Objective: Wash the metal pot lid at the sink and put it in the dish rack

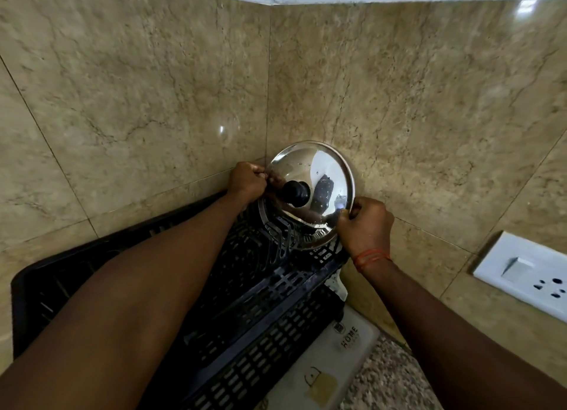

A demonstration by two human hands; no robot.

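- Two tiled walls (153, 87) meet in a corner, and everything happens low in that corner; no sink is in sight from where I stand.
- Beneath the arms sits the black dish rack (270, 314), a slotted plastic tray pushed up against the walls, with a pale mat (334, 363) showing under its near right edge.
- Standing in the rack's far end is the metal pot lid (325, 176), tilted on its rim among the upright prongs, its back edge close to the right-hand wall, its domed, knobbed face turned toward the person.
- At the lid's left rim the left hand (247, 181) is closed, fingers pinching the edge.
- At the lower right rim the right hand (365, 225) is likewise clenched on the edge, an orange thread (369, 256) around its wrist.
- On the dome, the black knob (296, 193) is untouched.
- By my reckoning this is the last step, seating the lid in the rack. Next it needs its lower rim settled firmly between prongs, then both hands loosened gently so it neither rolls nor tips.
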